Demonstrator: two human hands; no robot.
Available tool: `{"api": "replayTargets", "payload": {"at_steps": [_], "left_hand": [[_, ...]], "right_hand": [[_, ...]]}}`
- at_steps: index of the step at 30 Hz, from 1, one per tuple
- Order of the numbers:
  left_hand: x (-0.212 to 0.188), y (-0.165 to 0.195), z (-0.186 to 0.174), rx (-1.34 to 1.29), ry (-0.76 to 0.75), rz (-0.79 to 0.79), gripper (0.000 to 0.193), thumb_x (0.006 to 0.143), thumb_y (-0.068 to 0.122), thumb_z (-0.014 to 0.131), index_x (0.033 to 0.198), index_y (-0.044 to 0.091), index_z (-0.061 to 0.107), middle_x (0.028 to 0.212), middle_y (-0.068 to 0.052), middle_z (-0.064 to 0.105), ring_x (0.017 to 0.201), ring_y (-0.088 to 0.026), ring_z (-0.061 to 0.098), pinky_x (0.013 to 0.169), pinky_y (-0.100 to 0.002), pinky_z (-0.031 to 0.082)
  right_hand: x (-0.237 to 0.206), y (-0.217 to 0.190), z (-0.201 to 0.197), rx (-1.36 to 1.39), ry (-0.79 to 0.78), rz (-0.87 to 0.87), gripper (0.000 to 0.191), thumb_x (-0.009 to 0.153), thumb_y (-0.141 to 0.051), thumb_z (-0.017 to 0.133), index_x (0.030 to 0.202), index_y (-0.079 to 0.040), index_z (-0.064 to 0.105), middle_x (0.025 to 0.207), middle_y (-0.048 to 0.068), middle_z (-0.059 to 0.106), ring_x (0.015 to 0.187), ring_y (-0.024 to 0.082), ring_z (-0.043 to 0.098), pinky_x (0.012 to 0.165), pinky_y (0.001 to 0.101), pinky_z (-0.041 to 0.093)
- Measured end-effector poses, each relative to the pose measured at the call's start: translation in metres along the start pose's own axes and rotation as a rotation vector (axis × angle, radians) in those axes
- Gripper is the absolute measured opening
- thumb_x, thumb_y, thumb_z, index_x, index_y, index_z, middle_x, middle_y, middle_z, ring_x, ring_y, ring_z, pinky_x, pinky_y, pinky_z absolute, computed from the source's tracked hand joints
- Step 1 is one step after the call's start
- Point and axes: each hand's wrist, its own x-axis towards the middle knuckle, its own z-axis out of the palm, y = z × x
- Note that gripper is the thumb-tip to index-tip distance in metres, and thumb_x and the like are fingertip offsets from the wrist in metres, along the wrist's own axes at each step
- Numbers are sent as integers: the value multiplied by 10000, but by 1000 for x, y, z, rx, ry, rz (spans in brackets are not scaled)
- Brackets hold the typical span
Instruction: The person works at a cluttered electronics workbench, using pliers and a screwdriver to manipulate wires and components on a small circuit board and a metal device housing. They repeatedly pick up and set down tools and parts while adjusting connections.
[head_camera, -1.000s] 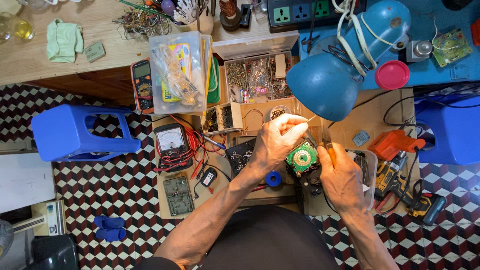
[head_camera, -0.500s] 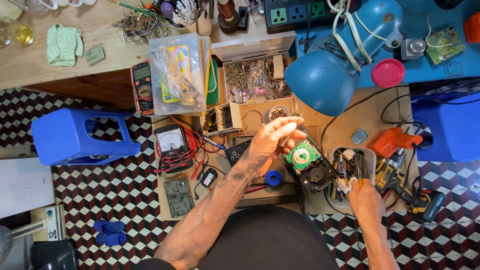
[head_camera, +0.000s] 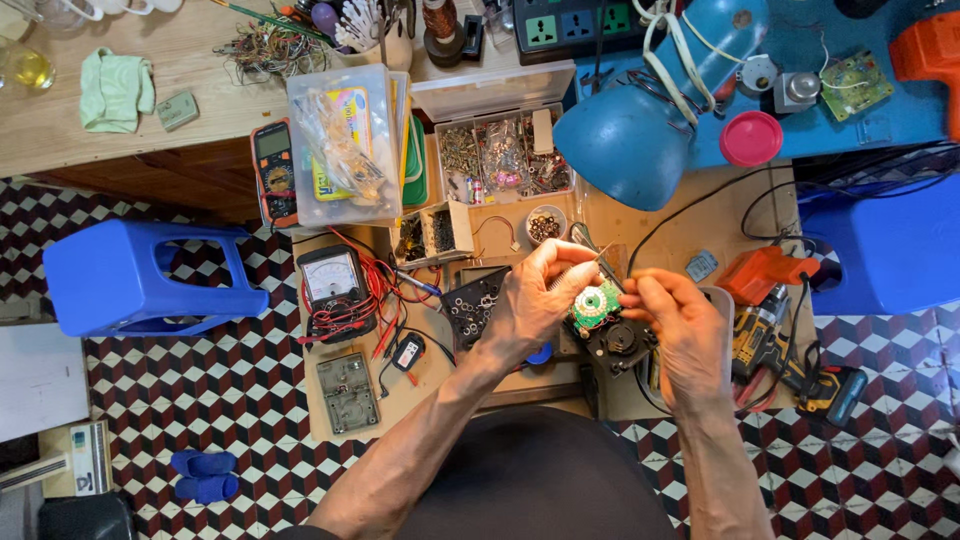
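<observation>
Two hands now meet over the small round green-and-white circuit part (head_camera: 596, 305), held just above the black plastic motor housing (head_camera: 618, 345) at the middle of the low wooden worktop (head_camera: 668, 222). Half a second ago the right hand (head_camera: 678, 325) was down at the grey tool tray by the yellow-and-black cordless drill (head_camera: 775, 345); it has come back up, fingertips pinched narrow on a thin probe-like tool, though what exactly it is I cannot tell. The left hand (head_camera: 535, 295) has kept its grip closed on the green part throughout, thumb and fingers wrapped around its rim. My reading: tool fetched, fine work on the part resumes. The blue desk lamp (head_camera: 630, 135) hangs just above.
</observation>
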Motion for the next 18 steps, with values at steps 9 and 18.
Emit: {"api": "replayTargets", "payload": {"at_steps": [9,18], "left_hand": [[-28,35,-1,463,129,338,176,981,211,690,1048,49,689,905,-91,738,810,-212,741,709,-336,603],[-30,30,0,553,146,380,162,946,217,730,1029,78,714,843,-93,724,760,-231,712,690,-375,570]], "right_hand": [[-4,-23,35,-32,-108,55,220,989,-157,673,1118,21,692,978,79,729,838,140,698,779,265,564],[-6,-19,33,-35,-99,43,227,985,-165,673,1112,21,702,984,80,743,858,147,722,813,265,584]]}}
